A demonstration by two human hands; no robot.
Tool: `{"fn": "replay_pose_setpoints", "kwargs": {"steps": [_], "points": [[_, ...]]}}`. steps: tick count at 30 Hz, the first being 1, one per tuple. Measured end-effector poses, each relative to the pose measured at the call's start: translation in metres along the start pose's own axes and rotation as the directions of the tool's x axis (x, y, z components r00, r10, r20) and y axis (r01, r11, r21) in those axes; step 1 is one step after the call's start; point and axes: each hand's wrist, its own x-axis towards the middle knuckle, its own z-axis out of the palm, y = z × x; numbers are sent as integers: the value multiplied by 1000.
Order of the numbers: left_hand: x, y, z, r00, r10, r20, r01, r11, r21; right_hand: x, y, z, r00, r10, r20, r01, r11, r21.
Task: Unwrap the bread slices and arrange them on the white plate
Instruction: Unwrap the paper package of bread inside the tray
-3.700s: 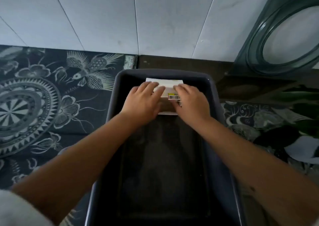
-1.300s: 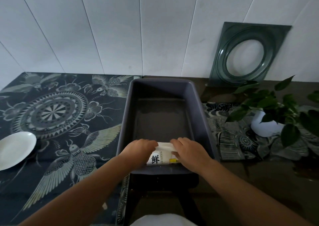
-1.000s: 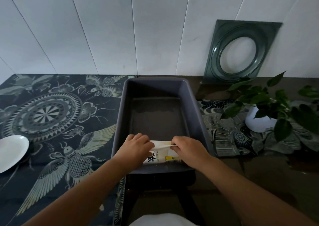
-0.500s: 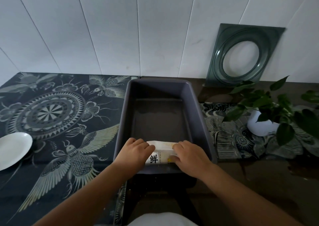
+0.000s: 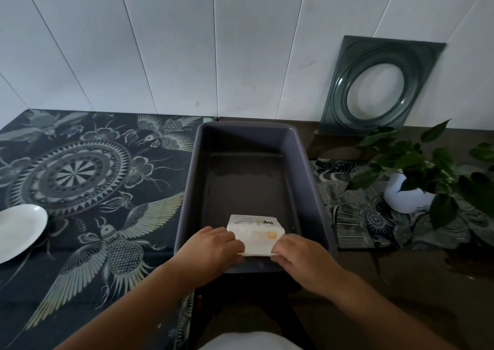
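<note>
A wrapped bread package (image 5: 256, 234), white with printed lettering, lies at the near end of a dark grey bin (image 5: 187, 205). My left hand (image 5: 213, 248) grips the package's near left corner. My right hand (image 5: 299, 253) grips its near right corner. Both hands pinch the wrapper's near edge. The white plate (image 5: 18, 232) sits at the far left edge of the view on the patterned cloth, well apart from the package.
A dark cloth (image 5: 85, 184) with bird and mandala patterns covers the left of the table. A potted plant in a white pot (image 5: 409, 192) stands to the right of the bin. A green square frame (image 5: 377, 85) leans on the white panelled wall.
The package has gone from the bin's far end to its near end. In the last half second it has turned, so its top face shows instead of the lettered side.
</note>
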Motion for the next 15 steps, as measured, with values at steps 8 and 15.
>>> {"fn": "replay_pose_setpoints", "kwargs": {"steps": [8, 15], "points": [[23, -2, -18, 967, -240, -84, 229, 966, -120, 30, 3, -15, 948, 317, 8, -288, 850, 441], [33, -6, -6, 940, -341, 30, 336, 935, 111, 46, 1, -7, 933, 358, 38, -350, 877, 329]]}}
